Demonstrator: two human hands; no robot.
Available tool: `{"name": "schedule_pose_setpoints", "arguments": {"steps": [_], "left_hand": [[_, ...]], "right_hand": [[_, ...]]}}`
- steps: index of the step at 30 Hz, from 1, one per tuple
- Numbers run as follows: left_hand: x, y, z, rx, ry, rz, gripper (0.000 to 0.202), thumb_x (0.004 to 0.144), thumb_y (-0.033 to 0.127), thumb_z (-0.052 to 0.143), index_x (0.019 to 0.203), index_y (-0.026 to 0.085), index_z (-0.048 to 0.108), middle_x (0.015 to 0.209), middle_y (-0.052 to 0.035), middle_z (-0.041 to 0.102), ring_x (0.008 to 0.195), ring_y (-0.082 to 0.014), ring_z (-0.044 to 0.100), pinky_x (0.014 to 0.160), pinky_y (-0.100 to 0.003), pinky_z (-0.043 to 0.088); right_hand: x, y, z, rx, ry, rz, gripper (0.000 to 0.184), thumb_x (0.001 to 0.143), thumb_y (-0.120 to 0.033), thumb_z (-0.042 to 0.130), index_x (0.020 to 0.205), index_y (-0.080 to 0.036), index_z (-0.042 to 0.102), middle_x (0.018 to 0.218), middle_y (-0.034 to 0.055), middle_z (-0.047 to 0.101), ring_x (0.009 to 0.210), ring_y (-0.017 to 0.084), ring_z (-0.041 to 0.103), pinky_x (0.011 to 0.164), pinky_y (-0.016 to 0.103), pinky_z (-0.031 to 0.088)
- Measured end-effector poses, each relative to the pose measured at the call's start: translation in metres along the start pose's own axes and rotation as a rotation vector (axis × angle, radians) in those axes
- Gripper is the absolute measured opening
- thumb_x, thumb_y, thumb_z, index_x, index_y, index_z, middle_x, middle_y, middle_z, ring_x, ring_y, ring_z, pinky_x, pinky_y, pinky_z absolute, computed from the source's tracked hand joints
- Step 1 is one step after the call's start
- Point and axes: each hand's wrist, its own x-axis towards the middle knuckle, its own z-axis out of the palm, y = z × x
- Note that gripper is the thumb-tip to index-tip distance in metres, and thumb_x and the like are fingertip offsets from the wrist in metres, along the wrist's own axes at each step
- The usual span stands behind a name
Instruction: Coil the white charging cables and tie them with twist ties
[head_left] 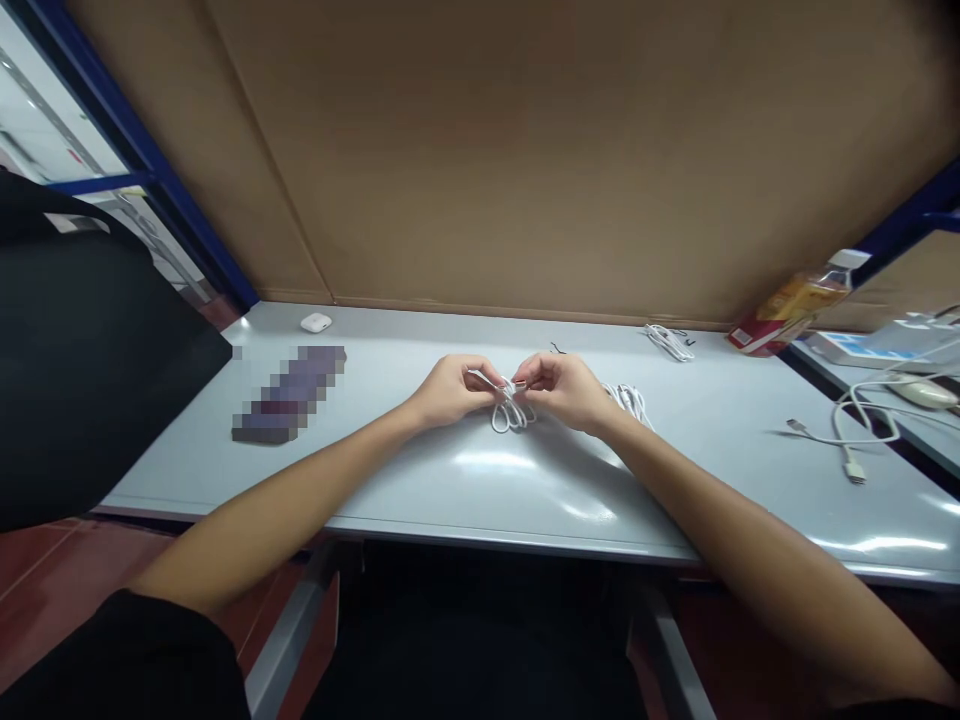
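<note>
Both hands meet over the middle of the grey table (465,490). My left hand (448,388) pinches one end of a coiled white cable (511,414), fingers closed on it. My right hand (564,388) pinches the same cable from the other side, fingers closed near a small connector. The cable's loops hang down onto the tabletop between the hands. A second bundled white cable (628,398) lies just behind my right wrist.
A white earbud case (316,322) and a blurred dark flat object (289,393) lie at the left. A bundled cable (670,341), a tilted drink bottle (795,303) and a loose white cable (847,435) lie right. Cardboard (525,150) walls the back. A black mass (82,360) fills the left.
</note>
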Motion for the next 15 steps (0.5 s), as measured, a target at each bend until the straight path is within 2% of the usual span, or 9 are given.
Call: {"name": "schedule_pose_setpoints", "arguments": {"steps": [3,7,11,15], "left_hand": [[-0.0004,-0.0017,0.001,-0.008,-0.01,0.074,0.02,0.075,0.028,0.085,0.084,0.014,0.073,0.089,-0.0098,0.079,0.083,-0.0229,0.077,0.078,-0.036,0.061],[-0.0011,-0.0017,0.0018,-0.004,-0.026,0.094,0.019,0.077,0.029,0.084,0.082,0.013,0.074,0.088,-0.0097,0.078,0.082,-0.022,0.076,0.078,-0.035,0.061],[-0.0013,-0.0001,0.0017,0.01,-0.026,0.073,0.024,0.076,0.033,0.085,0.084,0.014,0.073,0.087,-0.0099,0.079,0.082,-0.0233,0.077,0.077,-0.036,0.061],[0.0006,0.0046,-0.0031,0.09,-0.008,0.024,0.027,0.08,0.035,0.081,0.096,0.015,0.076,0.088,-0.0097,0.08,0.081,-0.0222,0.076,0.072,-0.033,0.059]], "right_hand": [[0.0006,0.0022,0.0012,-0.055,0.029,-0.064,0.018,0.07,-0.03,0.08,0.078,-0.019,0.068,0.086,0.005,0.072,0.07,0.017,0.065,0.063,0.032,0.052],[0.0004,0.0019,0.0019,-0.125,0.019,-0.136,0.012,0.073,-0.03,0.076,0.075,-0.02,0.069,0.089,0.0056,0.071,0.077,0.019,0.066,0.07,0.034,0.054],[-0.001,-0.0008,0.0034,-0.158,0.002,-0.12,0.012,0.075,-0.03,0.077,0.077,-0.02,0.07,0.088,0.0056,0.074,0.079,0.02,0.069,0.073,0.035,0.055],[-0.0014,-0.0058,-0.0015,-0.16,0.003,-0.077,0.017,0.078,-0.032,0.076,0.089,-0.02,0.072,0.082,0.004,0.073,0.069,0.017,0.066,0.064,0.032,0.053]]}}
